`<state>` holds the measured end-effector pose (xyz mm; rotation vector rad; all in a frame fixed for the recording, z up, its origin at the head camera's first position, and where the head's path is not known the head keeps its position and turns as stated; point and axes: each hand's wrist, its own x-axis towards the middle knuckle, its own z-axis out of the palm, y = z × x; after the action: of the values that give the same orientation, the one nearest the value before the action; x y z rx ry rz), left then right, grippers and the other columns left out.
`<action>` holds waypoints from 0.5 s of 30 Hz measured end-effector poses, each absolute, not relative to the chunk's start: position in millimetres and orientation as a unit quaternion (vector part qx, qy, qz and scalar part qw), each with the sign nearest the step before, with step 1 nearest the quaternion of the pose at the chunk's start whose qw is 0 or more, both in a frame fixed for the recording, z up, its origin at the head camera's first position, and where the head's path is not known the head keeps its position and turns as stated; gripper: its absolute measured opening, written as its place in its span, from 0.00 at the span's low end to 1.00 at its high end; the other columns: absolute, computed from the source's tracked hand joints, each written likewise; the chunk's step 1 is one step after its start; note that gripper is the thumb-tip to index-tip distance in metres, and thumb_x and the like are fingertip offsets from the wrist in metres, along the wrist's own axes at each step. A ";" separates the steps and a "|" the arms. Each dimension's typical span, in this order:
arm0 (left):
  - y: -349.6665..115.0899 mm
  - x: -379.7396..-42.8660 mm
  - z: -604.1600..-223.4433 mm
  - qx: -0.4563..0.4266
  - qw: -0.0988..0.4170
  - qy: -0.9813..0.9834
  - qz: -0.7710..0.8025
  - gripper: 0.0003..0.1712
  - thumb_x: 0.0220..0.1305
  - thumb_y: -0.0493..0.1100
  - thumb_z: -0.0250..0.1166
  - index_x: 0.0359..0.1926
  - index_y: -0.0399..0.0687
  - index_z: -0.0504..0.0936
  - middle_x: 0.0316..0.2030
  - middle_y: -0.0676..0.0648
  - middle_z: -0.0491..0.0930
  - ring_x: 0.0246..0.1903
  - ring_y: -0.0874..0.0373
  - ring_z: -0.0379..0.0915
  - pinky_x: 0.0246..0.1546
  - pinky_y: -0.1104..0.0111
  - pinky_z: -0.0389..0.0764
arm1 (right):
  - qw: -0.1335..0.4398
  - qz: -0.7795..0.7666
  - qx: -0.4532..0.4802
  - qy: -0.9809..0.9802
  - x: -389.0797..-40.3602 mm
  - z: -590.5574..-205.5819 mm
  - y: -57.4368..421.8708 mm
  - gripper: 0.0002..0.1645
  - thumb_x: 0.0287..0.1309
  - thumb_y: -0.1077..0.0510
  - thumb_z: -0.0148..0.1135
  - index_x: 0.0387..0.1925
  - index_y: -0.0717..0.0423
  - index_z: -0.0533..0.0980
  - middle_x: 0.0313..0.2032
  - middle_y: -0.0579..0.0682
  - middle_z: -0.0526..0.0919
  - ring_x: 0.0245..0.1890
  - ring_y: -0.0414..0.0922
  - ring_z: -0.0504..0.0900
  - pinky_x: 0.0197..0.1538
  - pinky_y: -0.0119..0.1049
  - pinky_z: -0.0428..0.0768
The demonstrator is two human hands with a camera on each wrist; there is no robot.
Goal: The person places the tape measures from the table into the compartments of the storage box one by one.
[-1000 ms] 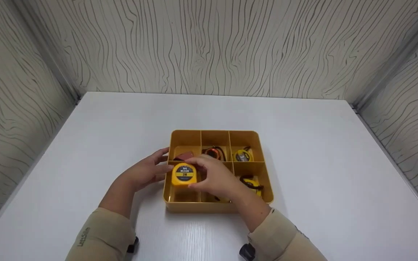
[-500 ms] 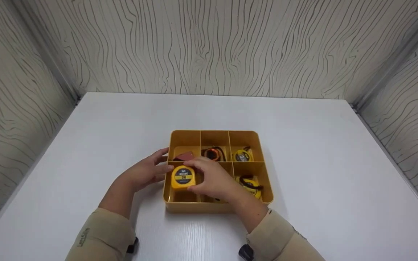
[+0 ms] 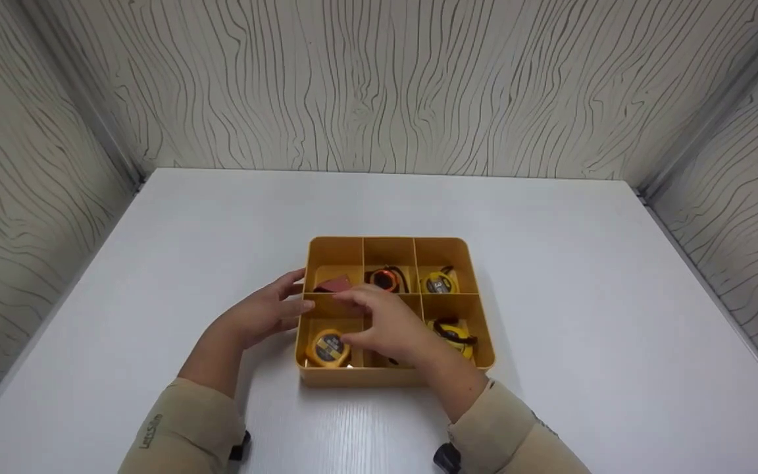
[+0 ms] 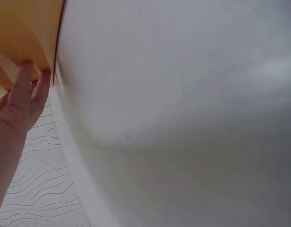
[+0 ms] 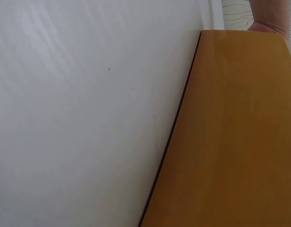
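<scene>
A yellow divided box (image 3: 385, 377) stands on the table. My left hand (image 3: 257, 313) holds its left wall, thumb over the rim and fingers along the outside; in the left wrist view, fingertips (image 4: 25, 68) meet that wall. Above the front middle compartment, my right hand (image 3: 392, 326) has thumb and fingers spread with a gap between them. A yellow tape measure (image 3: 328, 349) lies tilted in the front left compartment, its edge close to the right thumb. The right hand covers much of the front middle compartment.
Back compartments hold a dark red wedge-shaped piece (image 3: 334, 284), an orange and black tape measure (image 3: 385, 280) and a yellow tape measure marked 3 (image 3: 440, 283). Another yellow one with a dark strap (image 3: 454, 336) lies front right. Around the box spreads a white table (image 3: 583, 296); patterned panels (image 3: 379, 85) enclose it.
The right hand has let go of the yellow tape measure, which has dropped down and forward into the front left compartment. The left hand stays at the box wall.
</scene>
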<state>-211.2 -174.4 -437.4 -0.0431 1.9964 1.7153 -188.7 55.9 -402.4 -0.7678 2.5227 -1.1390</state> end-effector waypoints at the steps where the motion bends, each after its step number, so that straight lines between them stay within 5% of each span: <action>1: -174.6 -211.4 -437.6 -0.016 0.252 0.734 0.630 0.49 0.46 0.54 0.70 0.68 0.66 0.54 0.67 0.50 0.55 0.61 0.52 0.62 0.57 0.57 0.68 | 0.137 -0.395 -0.262 0.870 -188.8 -402.2 55.9 0.33 0.47 0.56 0.69 0.58 0.44 0.70 0.53 0.39 0.72 0.51 0.40 0.71 0.56 0.35 0.72; 15: -175.4 -212.1 -436.5 -0.030 0.251 0.743 0.620 0.45 0.51 0.50 0.69 0.68 0.68 0.55 0.66 0.52 0.56 0.60 0.53 0.63 0.56 0.59 0.70 | 0.154 -0.446 -0.244 0.847 -193.7 -391.3 66.8 0.31 0.51 0.51 0.66 0.58 0.38 0.69 0.55 0.39 0.70 0.56 0.41 0.70 0.59 0.39 0.69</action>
<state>-212.1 -175.4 -436.5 -0.0814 2.0230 1.6864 -193.7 66.8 -391.3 -0.6990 2.4290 -1.2796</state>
